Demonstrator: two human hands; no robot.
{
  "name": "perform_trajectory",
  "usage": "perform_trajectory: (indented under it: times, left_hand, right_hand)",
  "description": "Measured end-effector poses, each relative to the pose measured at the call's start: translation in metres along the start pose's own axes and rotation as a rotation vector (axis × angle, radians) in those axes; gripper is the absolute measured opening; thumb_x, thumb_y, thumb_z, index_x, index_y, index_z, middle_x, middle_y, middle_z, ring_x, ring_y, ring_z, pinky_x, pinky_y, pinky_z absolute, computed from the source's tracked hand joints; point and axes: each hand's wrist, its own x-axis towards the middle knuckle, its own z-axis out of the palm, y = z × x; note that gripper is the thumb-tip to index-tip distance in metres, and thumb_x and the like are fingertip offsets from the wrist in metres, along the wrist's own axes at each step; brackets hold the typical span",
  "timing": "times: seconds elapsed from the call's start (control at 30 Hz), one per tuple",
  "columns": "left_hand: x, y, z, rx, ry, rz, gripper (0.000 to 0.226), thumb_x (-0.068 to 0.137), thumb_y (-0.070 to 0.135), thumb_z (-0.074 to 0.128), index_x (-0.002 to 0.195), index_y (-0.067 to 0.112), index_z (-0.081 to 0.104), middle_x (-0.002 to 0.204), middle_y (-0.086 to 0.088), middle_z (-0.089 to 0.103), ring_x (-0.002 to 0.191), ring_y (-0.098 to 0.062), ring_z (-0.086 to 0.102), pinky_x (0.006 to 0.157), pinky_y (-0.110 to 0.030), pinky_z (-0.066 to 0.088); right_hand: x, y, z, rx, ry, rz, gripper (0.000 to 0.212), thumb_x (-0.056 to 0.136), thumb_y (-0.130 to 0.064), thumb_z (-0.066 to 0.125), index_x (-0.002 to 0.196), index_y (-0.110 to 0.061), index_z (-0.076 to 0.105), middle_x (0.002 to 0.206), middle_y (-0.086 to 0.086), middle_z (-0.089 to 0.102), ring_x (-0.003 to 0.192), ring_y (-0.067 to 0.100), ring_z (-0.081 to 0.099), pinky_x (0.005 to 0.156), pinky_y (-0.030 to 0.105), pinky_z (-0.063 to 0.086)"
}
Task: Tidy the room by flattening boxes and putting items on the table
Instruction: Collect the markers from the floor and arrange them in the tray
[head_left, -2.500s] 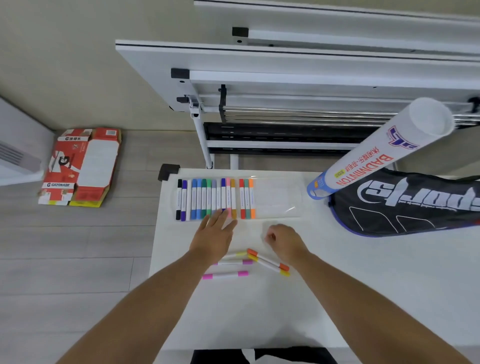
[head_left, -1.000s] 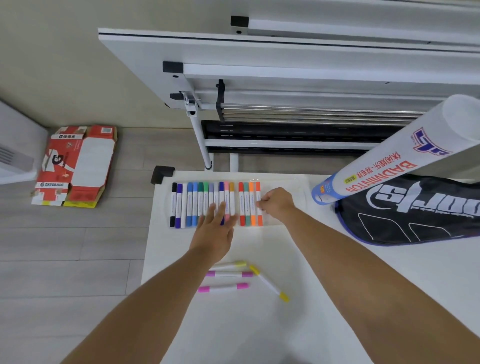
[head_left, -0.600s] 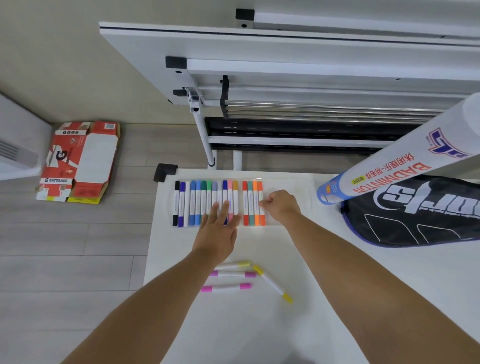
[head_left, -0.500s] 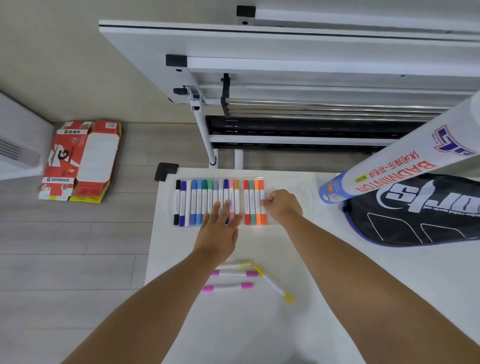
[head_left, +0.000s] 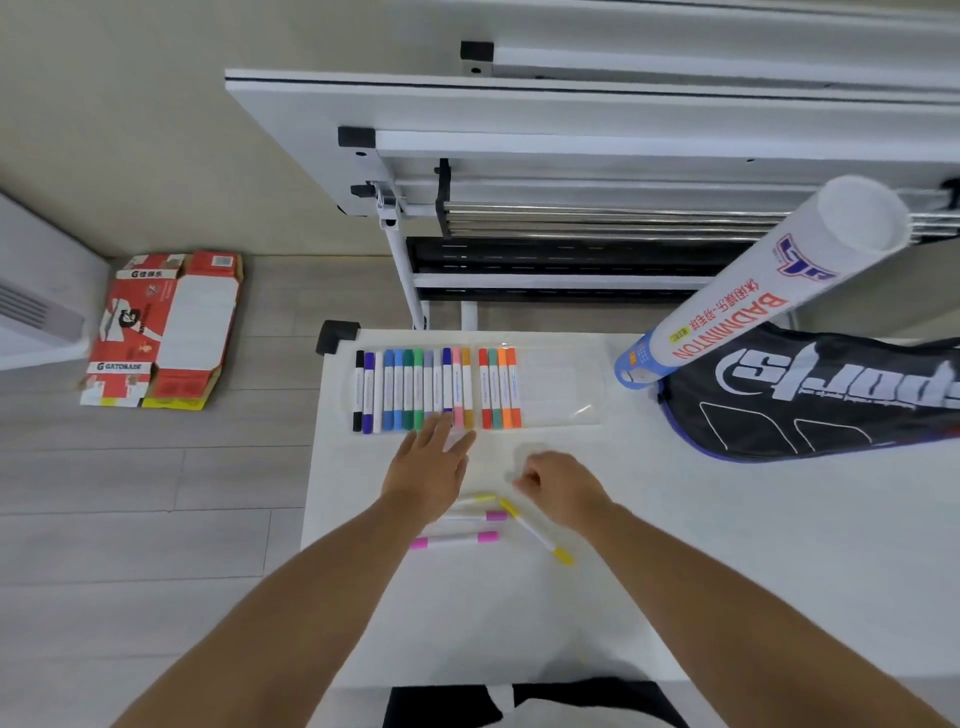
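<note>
Markers (head_left: 535, 530) lying loose at centre frame look light and roll-prone, best pinched mid-barrel; left hand (head_left: 428, 475) lies spread flat, right hand (head_left: 563, 486) curls loosely, empty.

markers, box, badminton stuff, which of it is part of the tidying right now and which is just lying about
In play:
left hand
right hand
marker tray
loose markers
flattened box

Lying about:
badminton tube
racket bag
folded tables

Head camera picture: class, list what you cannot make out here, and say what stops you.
- Badminton tube: its base, hidden behind the black racket bag.
- Racket bag: cut off by the right edge.
- Right hand: fingers curled and blurred; whether they hold anything.
- Marker label print: too small.
</note>
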Motion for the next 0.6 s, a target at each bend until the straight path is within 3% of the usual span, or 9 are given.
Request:
perform_trajectory:
  times: [0.17, 0.37, 0.5, 0.6]
  left_hand:
    - [-0.025, 0.001, 0.012, 0.039, -0.027, 0.007, 0.049, 0.107, 0.037, 0.022, 0.155, 0.031, 0.016, 0.166, -0.004, 0.004, 0.152, -0.025, -0.004, 0.122, -0.043, 0.014]
    - [-0.027, 0.001, 0.012, 0.036, -0.004, 0.034, 0.048, 0.107, 0.036, 0.023, 0.154, 0.029, 0.023, 0.165, -0.003, 0.011, 0.152, -0.024, 0.000, 0.123, -0.041, 0.013]
    - [-0.018, 0.002, 0.008, 0.033, 0.029, 0.044, 0.047, 0.107, 0.036, 0.025, 0.153, 0.029, 0.028, 0.164, -0.003, 0.014, 0.152, -0.024, 0.001, 0.122, -0.042, 0.016]
    - [-0.006, 0.005, 0.002, 0.023, 0.046, 0.041, 0.047, 0.106, 0.037, 0.027, 0.153, 0.030, 0.028, 0.164, -0.003, 0.013, 0.152, -0.024, 0.000, 0.122, -0.043, 0.016]
  right_hand:
    - [-0.037, 0.018, 0.035, -0.190, -0.184, 0.001, 0.044, 0.087, -0.042, 0.065, 0.120, -0.017, 0.050, 0.121, 0.004, 0.054, 0.112, 0.023, 0.054, 0.087, 0.032, 0.043]
    - [-0.041, 0.017, 0.055, -0.038, -0.019, 0.079, 0.006, 0.090, -0.025, 0.056, 0.088, -0.021, 0.052, 0.100, 0.003, 0.057, 0.091, 0.025, 0.060, 0.069, 0.029, 0.041]
    - [-0.032, 0.017, 0.050, 0.196, 0.045, 0.115, 0.029, 0.083, -0.024, 0.062, 0.063, -0.025, 0.040, 0.077, -0.003, 0.053, 0.073, 0.020, 0.054, 0.063, 0.029, 0.042]
    - [-0.019, 0.015, 0.026, 0.349, 0.147, 0.171, 0.028, 0.082, -0.029, 0.071, 0.064, -0.019, 0.051, 0.071, -0.004, 0.056, 0.068, 0.014, 0.052, 0.060, 0.018, 0.036]
